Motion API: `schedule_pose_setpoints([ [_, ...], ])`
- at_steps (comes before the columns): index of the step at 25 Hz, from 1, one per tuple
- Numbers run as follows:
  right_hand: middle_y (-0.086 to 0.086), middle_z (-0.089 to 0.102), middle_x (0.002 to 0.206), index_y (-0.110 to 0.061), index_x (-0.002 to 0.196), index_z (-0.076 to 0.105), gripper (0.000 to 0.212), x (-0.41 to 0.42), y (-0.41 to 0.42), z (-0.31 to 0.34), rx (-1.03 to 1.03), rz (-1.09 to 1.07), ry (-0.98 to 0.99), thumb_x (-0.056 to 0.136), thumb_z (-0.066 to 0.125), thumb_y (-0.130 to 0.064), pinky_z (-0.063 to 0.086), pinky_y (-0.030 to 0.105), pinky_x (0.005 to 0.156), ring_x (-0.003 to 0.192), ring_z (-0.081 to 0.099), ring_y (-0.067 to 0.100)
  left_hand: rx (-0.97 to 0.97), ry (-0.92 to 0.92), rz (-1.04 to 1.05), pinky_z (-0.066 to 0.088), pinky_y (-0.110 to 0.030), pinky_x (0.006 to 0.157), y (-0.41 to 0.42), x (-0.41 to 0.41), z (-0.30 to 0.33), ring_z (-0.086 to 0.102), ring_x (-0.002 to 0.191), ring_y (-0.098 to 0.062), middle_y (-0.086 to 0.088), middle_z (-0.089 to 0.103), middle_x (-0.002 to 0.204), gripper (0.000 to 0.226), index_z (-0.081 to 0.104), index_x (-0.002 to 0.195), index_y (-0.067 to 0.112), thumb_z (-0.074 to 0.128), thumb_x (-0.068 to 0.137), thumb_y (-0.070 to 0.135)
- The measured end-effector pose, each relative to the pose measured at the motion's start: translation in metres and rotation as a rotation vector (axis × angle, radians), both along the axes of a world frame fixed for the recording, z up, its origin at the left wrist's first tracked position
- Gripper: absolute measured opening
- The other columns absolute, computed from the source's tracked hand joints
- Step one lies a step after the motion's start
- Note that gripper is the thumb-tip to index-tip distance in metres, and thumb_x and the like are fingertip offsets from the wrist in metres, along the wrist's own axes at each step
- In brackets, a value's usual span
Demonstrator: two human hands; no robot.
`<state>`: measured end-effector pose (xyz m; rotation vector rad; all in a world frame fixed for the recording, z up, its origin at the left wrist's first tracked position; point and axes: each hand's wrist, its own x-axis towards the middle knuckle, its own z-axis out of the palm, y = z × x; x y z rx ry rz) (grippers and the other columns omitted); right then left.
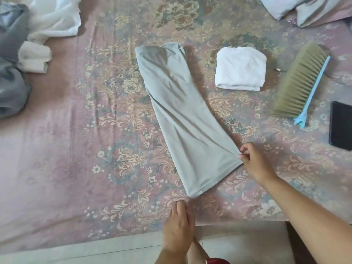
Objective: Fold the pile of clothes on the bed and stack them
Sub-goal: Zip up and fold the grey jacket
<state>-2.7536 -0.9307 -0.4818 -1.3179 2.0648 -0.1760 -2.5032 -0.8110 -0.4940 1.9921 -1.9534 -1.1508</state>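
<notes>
A grey garment (181, 115), folded into a long narrow strip, lies slanted across the middle of the bed. My right hand (255, 162) pinches its near right corner between thumb and fingers. My left hand (178, 227) rests flat on the sheet just below the strip's near left corner, fingers together, holding nothing. A folded white garment (240, 68) sits to the right of the strip's far end. Unfolded white clothes (53, 18) and grey clothes (11, 63) are heaped at the far left.
The bed has a pink floral sheet (95, 130). A bed brush (302, 80) with a blue handle lies at the right, a dark phone (341, 128) beside it. Pillows (304, 10) sit at the far right. Pale floor tiles (238, 248) show below the bed's edge.
</notes>
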Motion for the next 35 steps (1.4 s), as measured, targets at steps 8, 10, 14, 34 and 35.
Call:
schedule_pose_setpoints([
  [8,0.002,-0.034,0.15,-0.021,0.13,-0.042,0.088,-0.013,-0.022,-0.006,0.107,1.305,0.649,0.087,0.029,0.007,-0.021,0.044,0.109,0.139,-0.029,0.023,-0.631,-0.386,-0.941,0.031,-0.043,0.109,-0.097,0.028,-0.014,0.046,0.13,-0.022,-0.004,0.047,0.142,0.055,0.043,0.139,0.01,0.031,0.086,0.018],
  [10,0.002,-0.025,0.154,-0.019,0.132,-0.037,0.078,-0.009,-0.026,-0.008,0.164,1.344,0.654,0.089,0.023,0.007,-0.02,0.039,0.11,0.143,-0.021,0.022,-0.638,-0.341,-1.013,0.039,-0.038,0.107,-0.106,0.024,-0.022,0.049,0.127,-0.02,-0.004,0.052,0.137,0.052,0.054,0.132,0.013,0.03,0.086,0.012],
  [14,0.008,-0.007,0.159,-0.01,0.148,-0.012,0.066,-0.004,-0.025,-0.011,0.148,1.353,0.695,0.095,0.025,0.003,-0.014,0.033,0.113,0.147,-0.005,0.022,-0.648,-0.184,-0.971,0.049,-0.032,0.097,-0.11,0.028,-0.018,0.057,0.119,-0.019,-0.007,0.06,0.128,0.049,0.065,0.119,0.012,0.034,0.081,0.006],
  [34,0.016,0.065,0.081,-0.013,0.081,0.06,0.014,0.053,0.026,-0.014,0.111,-0.144,-0.43,0.093,0.057,-0.02,0.037,0.031,0.062,0.072,0.055,0.021,0.188,0.471,0.737,0.033,-0.022,0.054,-0.077,0.027,-0.007,0.045,0.063,-0.013,0.001,0.051,0.066,0.031,0.053,0.074,0.008,0.05,0.097,0.029],
  [35,0.017,0.062,0.078,-0.008,0.081,0.058,0.018,0.053,0.026,-0.019,0.088,-0.174,-0.373,0.094,0.056,-0.021,0.035,0.032,0.061,0.071,0.052,0.022,0.174,0.418,0.725,0.03,-0.024,0.053,-0.083,0.026,-0.007,0.042,0.064,-0.016,0.001,0.047,0.064,0.033,0.049,0.071,0.009,0.049,0.097,0.03],
])
